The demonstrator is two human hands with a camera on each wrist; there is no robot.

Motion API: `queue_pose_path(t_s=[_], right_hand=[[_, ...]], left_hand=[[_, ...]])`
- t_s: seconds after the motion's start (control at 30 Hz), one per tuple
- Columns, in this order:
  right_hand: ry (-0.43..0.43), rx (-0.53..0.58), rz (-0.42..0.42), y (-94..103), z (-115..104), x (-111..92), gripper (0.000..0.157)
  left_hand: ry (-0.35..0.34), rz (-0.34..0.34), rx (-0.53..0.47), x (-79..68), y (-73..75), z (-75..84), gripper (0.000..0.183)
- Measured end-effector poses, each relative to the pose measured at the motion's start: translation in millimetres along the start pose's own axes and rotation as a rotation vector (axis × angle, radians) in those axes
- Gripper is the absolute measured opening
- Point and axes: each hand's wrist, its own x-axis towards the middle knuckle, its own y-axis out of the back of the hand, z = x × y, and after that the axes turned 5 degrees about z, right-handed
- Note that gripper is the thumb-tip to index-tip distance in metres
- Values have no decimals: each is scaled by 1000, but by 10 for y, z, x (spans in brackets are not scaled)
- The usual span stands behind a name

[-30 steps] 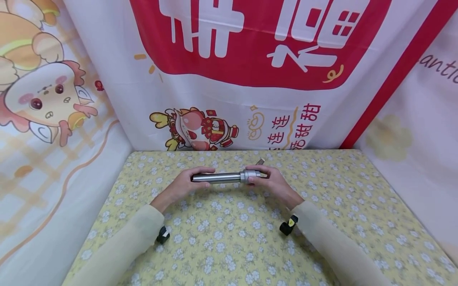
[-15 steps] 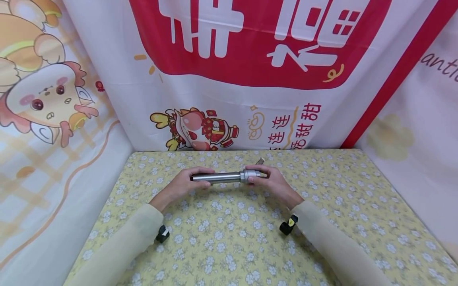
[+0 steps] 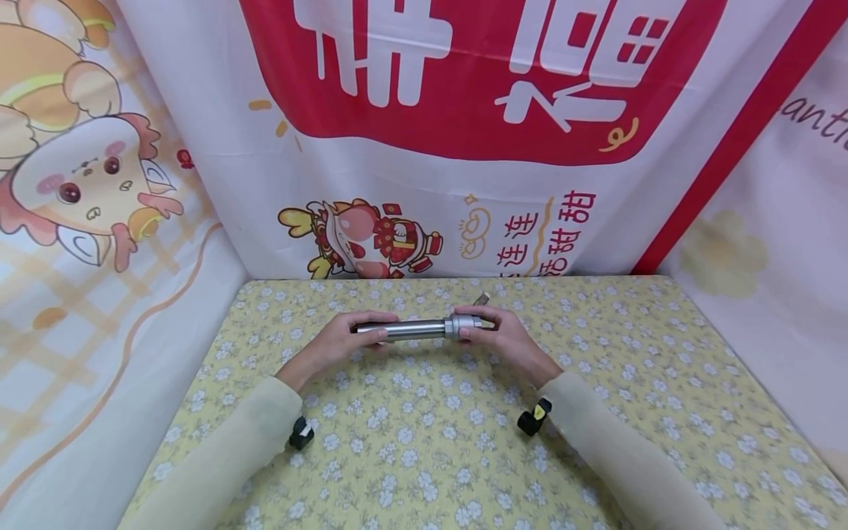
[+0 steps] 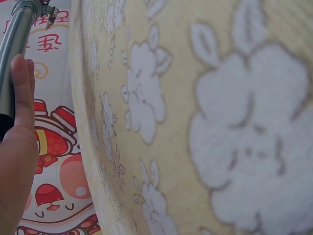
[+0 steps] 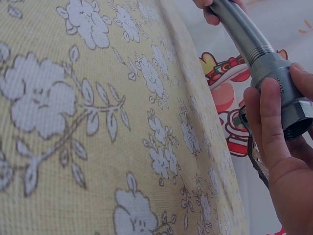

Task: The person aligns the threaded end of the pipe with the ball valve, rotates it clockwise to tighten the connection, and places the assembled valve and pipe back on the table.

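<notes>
Metal pipe (image 5: 243, 30), smooth, threaded, in faceted valve (image 5: 287, 95)

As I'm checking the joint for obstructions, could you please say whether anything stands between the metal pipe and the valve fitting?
Nothing visible does: the metal pipe runs directly into the valve fitting, with some thread showing. The left hand holds the pipe, the right hand the fitting.

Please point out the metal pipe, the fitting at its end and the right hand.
Metal pipe (image 3: 416, 330), head view: middle stretch.
Fitting (image 5: 278, 72), right wrist view: side of its body.
Right hand (image 3: 510, 337), head view: its middle.
</notes>
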Motion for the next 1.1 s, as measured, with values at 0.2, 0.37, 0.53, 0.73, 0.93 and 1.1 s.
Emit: queue_pose_path(t_s=[0.2, 0.37, 0.53, 0.73, 0.93, 1.1], right_hand=[[9, 1, -2, 4, 5, -1, 64], [15, -10, -2, 8, 10, -4, 62], [21, -19, -7, 21, 12, -6, 61], [22, -11, -10, 20, 8, -5, 63], [18, -16, 0, 15, 2, -10, 60], [13, -20, 6, 15, 4, -10, 56]], left_hand=[[-5, 3, 6, 10, -10, -5, 44], [-16, 2, 4, 15, -19, -9, 43], [-19, 3, 13, 17, -17, -14, 43], [-32, 15, 73, 24, -13, -16, 42], [-32, 32, 110, 18, -19, -2, 40], [-40, 42, 126, 1, -29, 19, 40]])
